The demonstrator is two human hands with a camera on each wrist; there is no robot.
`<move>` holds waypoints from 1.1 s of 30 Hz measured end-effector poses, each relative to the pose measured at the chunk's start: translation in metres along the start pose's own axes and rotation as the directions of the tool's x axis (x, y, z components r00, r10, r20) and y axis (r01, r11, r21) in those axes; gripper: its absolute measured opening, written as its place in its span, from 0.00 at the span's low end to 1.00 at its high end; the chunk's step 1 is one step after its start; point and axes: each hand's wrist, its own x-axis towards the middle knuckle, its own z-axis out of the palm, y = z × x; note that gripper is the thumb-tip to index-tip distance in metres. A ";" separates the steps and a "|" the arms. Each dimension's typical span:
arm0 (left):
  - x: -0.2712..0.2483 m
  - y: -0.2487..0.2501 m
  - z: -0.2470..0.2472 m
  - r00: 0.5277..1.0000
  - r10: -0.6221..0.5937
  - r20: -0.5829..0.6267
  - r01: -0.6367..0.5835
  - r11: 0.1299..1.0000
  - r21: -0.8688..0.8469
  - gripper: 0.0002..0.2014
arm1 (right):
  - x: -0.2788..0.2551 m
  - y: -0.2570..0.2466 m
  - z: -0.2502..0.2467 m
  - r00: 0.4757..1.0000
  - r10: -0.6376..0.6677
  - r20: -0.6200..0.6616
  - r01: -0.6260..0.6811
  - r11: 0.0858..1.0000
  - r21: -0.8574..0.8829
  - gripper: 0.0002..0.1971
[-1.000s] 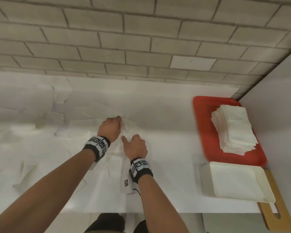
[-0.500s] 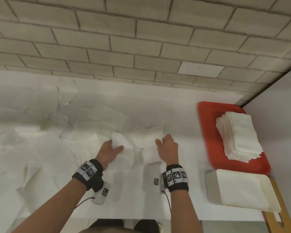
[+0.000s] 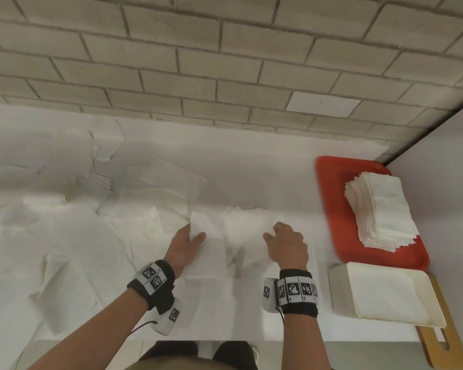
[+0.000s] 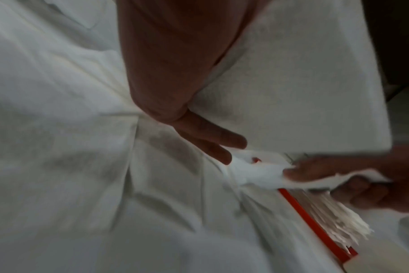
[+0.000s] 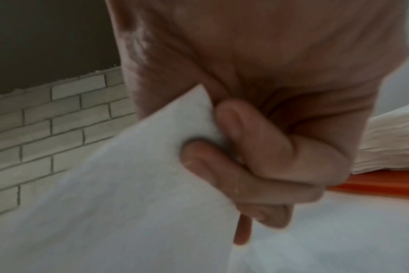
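A white paper napkin (image 3: 235, 236) is stretched between my two hands above the white table (image 3: 251, 316). My left hand (image 3: 190, 240) pinches its left corner between thumb and fingers; the left wrist view shows the sheet (image 4: 292, 83) rising beside the fingers (image 4: 213, 144). My right hand (image 3: 284, 241) grips the right corner, fingers (image 5: 257, 157) curled round the sheet (image 5: 128, 184) in the right wrist view. The middle of the napkin sags in loose folds.
Several loose unfolded napkins (image 3: 64, 236) litter the left and back of the table. A red tray (image 3: 332, 204) at the right holds a stack of folded napkins (image 3: 377, 212). In front of it sit a cream tray (image 3: 382, 295) and a wooden board (image 3: 444, 343). A brick wall (image 3: 225, 62) stands behind.
Both hands drew back from the far pile toward me and spread apart, lifting one napkin by its corners. The right hand moved right.
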 end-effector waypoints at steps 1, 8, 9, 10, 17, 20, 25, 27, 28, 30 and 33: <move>0.001 -0.006 0.003 1.000 -0.024 0.004 0.024 1.000 -0.003 0.12 | -0.003 -0.005 -0.004 0.997 -0.054 -0.057 0.056 0.998 0.019 0.14; 0.007 -0.023 0.011 0.992 -0.114 0.063 0.122 0.981 -0.151 0.14 | -0.052 -0.046 -0.022 0.925 -0.308 -0.224 0.344 0.421 0.839 0.10; 0.006 -0.022 0.011 0.988 -0.133 0.074 0.144 0.974 -0.175 0.16 | -0.057 -0.049 -0.016 0.933 -0.306 -0.190 0.291 0.332 0.897 0.10; 0.006 -0.021 0.011 0.984 -0.155 0.084 0.169 0.965 -0.201 0.18 | -0.060 -0.051 -0.005 0.937 -0.309 -0.164 0.259 0.300 0.918 0.15; -0.002 -0.009 0.010 0.977 -0.139 0.162 0.178 0.948 -0.262 0.20 | -0.051 -0.046 0.103 0.986 -0.165 0.017 0.086 0.599 0.796 0.24; -0.003 -0.008 0.010 0.976 -0.162 0.146 0.195 0.948 -0.251 0.22 | -0.045 -0.041 0.116 0.990 -0.142 0.010 0.083 0.636 0.767 0.19; 0.006 -0.013 0.010 0.974 -0.209 0.086 0.224 0.947 -0.232 0.29 | -0.036 -0.035 0.116 0.974 -0.224 0.021 0.152 0.728 0.669 0.19; 0.009 -0.013 0.011 0.966 -0.247 0.082 0.259 0.939 -0.226 0.33 | -0.035 -0.034 0.116 0.962 -0.272 0.030 0.199 0.770 0.606 0.19; 0.009 -0.013 0.012 0.964 -0.252 0.084 0.264 0.942 -0.205 0.35 | -0.034 -0.035 0.112 0.956 -0.293 0.028 0.225 0.788 0.573 0.19; 0.010 -0.015 0.013 0.978 -0.201 0.047 0.205 0.971 -0.123 0.31 | -0.029 -0.034 0.101 0.951 -0.307 -0.034 0.287 0.836 0.467 0.16; 0.015 -0.024 0.012 0.994 -0.109 0.010 0.110 0.994 -0.013 0.17 | -0.004 -0.027 0.081 0.929 -0.181 -0.323 0.275 0.921 0.274 0.11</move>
